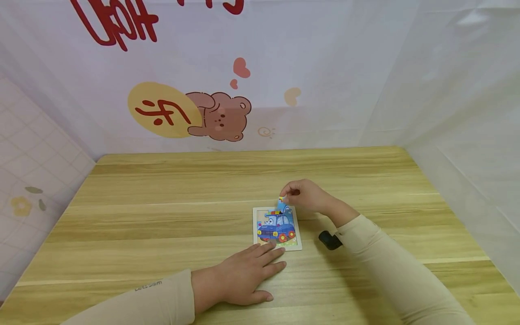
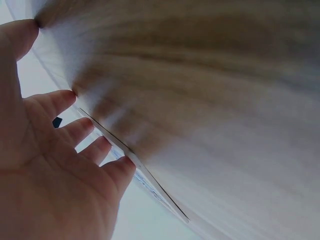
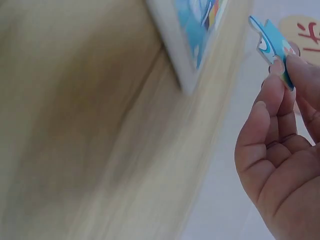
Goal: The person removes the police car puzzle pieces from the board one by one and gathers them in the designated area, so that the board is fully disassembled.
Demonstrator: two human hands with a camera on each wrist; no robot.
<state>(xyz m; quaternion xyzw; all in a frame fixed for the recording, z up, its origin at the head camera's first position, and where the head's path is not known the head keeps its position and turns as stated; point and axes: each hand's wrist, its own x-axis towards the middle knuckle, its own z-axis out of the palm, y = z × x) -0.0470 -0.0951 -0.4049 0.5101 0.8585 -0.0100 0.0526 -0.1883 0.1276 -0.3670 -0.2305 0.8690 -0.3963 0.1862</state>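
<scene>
A jigsaw puzzle [image 1: 276, 229] with a white frame and a blue cartoon police car lies on the table. Its upper left part shows a bare, wood-coloured patch. Between thumb and fingertips my right hand [image 1: 306, 195] pinches a light-blue puzzle piece [image 1: 281, 206] just above the puzzle's top edge. In the right wrist view this piece [image 3: 272, 44] has a curved outline, tilted up in the fingers. Spread and fairly straight, the fingers of my left hand [image 1: 245, 273] rest at the puzzle's lower edge. From the left wrist, fingertips touch the frame's edge [image 2: 162, 192].
The wood-grain table [image 1: 162, 194] stretches out on both sides of the puzzle. A black object [image 1: 330, 240] sits beside the right wrist. Behind the table hangs a white cloth [image 1: 345, 90] with a printed bear [image 1: 223, 117], and more cloth stands at both sides.
</scene>
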